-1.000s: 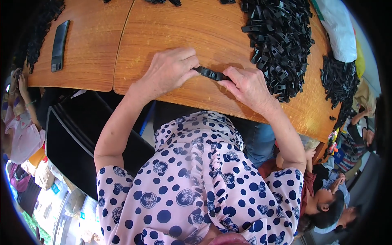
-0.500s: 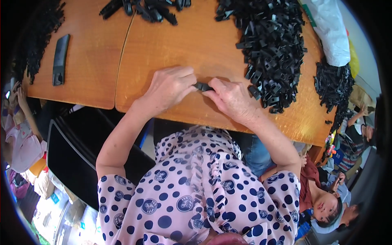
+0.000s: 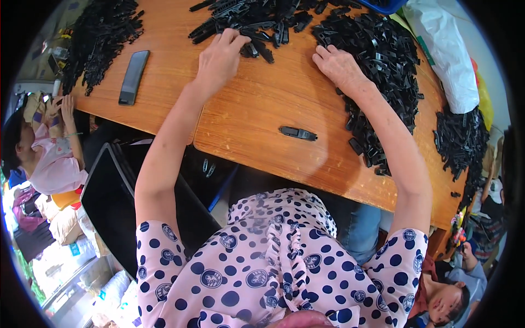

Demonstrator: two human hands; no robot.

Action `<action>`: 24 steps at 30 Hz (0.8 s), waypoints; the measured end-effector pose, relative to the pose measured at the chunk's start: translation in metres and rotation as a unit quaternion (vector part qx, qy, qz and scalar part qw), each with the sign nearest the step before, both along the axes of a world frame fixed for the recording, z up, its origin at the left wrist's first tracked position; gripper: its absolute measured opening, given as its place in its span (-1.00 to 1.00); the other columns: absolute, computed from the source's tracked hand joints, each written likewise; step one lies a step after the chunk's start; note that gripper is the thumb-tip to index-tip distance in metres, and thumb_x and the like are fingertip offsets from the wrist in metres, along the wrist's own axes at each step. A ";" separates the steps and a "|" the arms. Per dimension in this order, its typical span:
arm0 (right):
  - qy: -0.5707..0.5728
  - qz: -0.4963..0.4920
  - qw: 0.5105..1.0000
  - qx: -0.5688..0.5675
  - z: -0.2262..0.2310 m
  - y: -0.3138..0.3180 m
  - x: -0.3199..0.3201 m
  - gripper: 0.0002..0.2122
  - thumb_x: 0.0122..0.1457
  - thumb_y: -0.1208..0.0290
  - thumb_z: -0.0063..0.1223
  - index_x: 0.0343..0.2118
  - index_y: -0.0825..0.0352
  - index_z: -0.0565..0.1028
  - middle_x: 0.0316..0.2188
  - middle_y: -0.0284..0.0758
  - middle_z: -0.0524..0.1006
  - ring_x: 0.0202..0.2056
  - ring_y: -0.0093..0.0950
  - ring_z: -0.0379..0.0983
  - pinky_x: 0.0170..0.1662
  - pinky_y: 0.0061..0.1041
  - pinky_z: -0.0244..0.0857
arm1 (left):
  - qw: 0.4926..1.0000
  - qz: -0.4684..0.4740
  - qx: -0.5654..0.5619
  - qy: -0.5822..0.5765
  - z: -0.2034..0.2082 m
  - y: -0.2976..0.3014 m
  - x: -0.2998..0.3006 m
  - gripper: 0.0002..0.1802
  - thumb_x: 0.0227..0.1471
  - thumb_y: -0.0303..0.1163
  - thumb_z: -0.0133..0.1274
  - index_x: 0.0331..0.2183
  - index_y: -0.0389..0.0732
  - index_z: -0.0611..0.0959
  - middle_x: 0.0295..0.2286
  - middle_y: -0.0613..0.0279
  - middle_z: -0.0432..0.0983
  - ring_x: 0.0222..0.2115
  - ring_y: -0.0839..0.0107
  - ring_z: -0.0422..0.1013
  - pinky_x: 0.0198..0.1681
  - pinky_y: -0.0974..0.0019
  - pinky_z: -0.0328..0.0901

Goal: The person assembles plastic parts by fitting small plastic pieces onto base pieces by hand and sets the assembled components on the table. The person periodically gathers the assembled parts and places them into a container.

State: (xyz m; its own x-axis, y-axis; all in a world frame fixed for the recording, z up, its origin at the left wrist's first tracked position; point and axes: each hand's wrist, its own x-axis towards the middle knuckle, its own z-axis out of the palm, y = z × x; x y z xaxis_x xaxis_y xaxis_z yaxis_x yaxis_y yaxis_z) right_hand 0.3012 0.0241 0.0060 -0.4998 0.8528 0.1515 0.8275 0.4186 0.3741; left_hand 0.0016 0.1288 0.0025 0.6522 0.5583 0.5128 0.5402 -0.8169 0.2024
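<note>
My left hand (image 3: pixel 219 59) reaches to the far pile of long black plastic parts (image 3: pixel 284 19). Its fingers are bent and pinched together over the near edge of that pile; what lies between them is hidden among the black parts. My right hand (image 3: pixel 340 66) is at the left edge of a large heap of small black plastic clips (image 3: pixel 388 82), fingers curled down; whatever is in its fingertips cannot be made out. One assembled-looking black plastic piece (image 3: pixel 298 133) lies alone on the wooden table (image 3: pixel 257 109), between my forearms and nearer to me.
A dark phone (image 3: pixel 134 77) lies to the left, beside another pile of black parts (image 3: pixel 104 38). At the right are a white plastic bag (image 3: pixel 445 60) and a further black heap (image 3: pixel 464 136). A blue tray (image 3: pixel 385 5) stands at the far edge. People sit on both sides.
Both hands let go of the black piece they held together near the table edge; it now lies on the table. My hands moved apart and away to the far piles. The view shifted.
</note>
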 end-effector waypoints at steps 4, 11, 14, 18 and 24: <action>0.067 -0.055 0.996 -0.019 0.002 -0.009 -0.007 -0.76 -0.01 0.58 0.13 -0.22 0.38 0.48 -0.20 -0.25 0.46 -0.19 -0.36 0.52 -0.23 -0.33 0.51 | 0.997 -0.012 0.013 0.081 -0.007 0.025 -0.007 -0.67 -0.01 -0.54 0.14 -0.14 -0.09 0.56 -0.22 0.22 0.49 -0.10 0.15 0.41 -0.12 0.15 0.40; 0.604 -0.174 0.770 -0.107 -0.016 -0.077 -0.030 -0.82 0.08 0.54 0.20 -0.23 0.32 0.50 -0.31 -0.21 0.48 -0.35 -0.16 0.49 -0.29 -0.35 0.38 | 0.975 -0.131 -0.147 0.099 0.006 -0.038 0.013 -0.79 0.04 -0.37 0.18 -0.25 -0.17 0.57 -0.30 0.18 0.54 -0.19 0.13 0.44 -0.15 0.09 0.36; 0.504 -0.154 0.846 -0.077 -0.014 -0.096 -0.039 -0.80 0.04 0.52 0.24 -0.27 0.34 0.49 -0.31 -0.23 0.49 -0.30 -0.25 0.52 -0.27 -0.37 0.41 | 0.962 -0.191 -0.171 0.097 0.003 -0.055 0.030 -0.81 0.09 -0.34 0.15 -0.24 -0.16 0.58 -0.33 0.18 0.53 -0.27 0.11 0.45 -0.20 0.10 0.35; 0.330 -0.107 0.937 -0.047 -0.002 -0.099 -0.041 -0.77 0.04 0.50 0.24 -0.23 0.33 0.49 -0.25 -0.29 0.48 -0.21 -0.30 0.53 -0.22 -0.37 0.49 | 0.961 -0.133 -0.188 0.155 0.007 -0.058 0.038 -0.81 0.16 -0.30 0.08 -0.19 -0.13 0.58 -0.36 0.16 0.53 -0.27 0.10 0.47 -0.21 0.12 0.35; 0.273 -0.137 0.948 -0.086 0.004 -0.098 -0.040 -0.76 0.10 0.44 0.22 -0.18 0.34 0.50 -0.20 -0.26 0.50 -0.18 -0.25 0.53 -0.18 -0.36 0.49 | 0.969 -0.059 -0.203 0.130 0.005 -0.068 0.033 -0.78 0.18 -0.35 0.04 -0.11 -0.09 0.59 -0.22 0.19 0.49 -0.25 0.15 0.51 -0.32 0.20 0.40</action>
State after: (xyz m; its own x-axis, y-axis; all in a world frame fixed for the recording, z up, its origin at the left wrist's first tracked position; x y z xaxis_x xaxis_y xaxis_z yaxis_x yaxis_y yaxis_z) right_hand 0.2607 -0.0742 0.0105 -0.1439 0.9747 0.1712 0.9647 0.1767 -0.1952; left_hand 0.0343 0.0603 0.0077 0.8012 0.5934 0.0765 0.5235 -0.7572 0.3908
